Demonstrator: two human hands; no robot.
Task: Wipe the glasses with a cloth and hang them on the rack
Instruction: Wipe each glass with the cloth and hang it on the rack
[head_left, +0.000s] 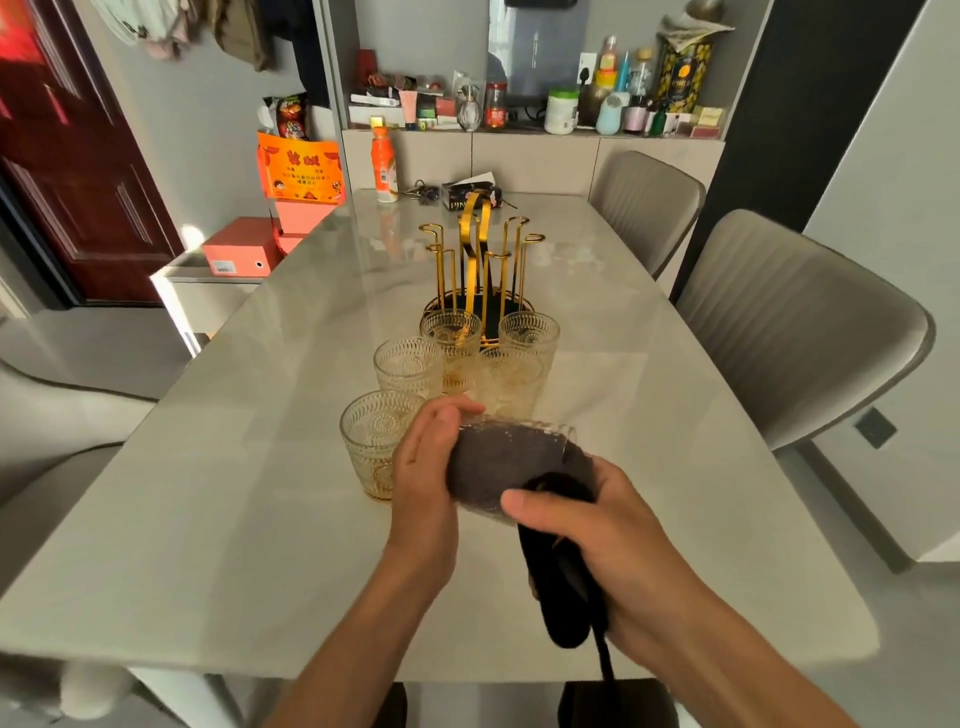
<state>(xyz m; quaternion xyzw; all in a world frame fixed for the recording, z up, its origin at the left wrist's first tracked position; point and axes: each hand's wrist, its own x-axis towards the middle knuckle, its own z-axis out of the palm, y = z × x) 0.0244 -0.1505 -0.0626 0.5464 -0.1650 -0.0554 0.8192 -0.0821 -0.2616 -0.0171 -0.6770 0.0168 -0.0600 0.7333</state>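
Table (208, 519): pale marble-look top, running from the near edge to the far cabinets. Two grey chairs (795, 332) stand along its right side.

Rack (480, 260): gold wire, upright at mid-table, its hooks bare. No glass hangs on it.

Five glasses (408, 366): embossed, clear with an amber tint, standing upright in a cluster just near of the rack, rims up. The nearest stands at the left, just beside the left hand.

Held glass (511, 462): tilted on its side above the near part of the table, mouth to the right, between both hands.

Left hand (423, 467): fingers curled round the base end of the held glass, clamped on it.

Right hand (602, 535): fingers closed on the cloth (558, 587), thumb lying across the glass wall near the mouth. The cloth is dark (nearly black); one part fills the inside of the glass, the rest trails down past the table's near edge.

Bottle (384, 163): orange, upright at the far end of the table.
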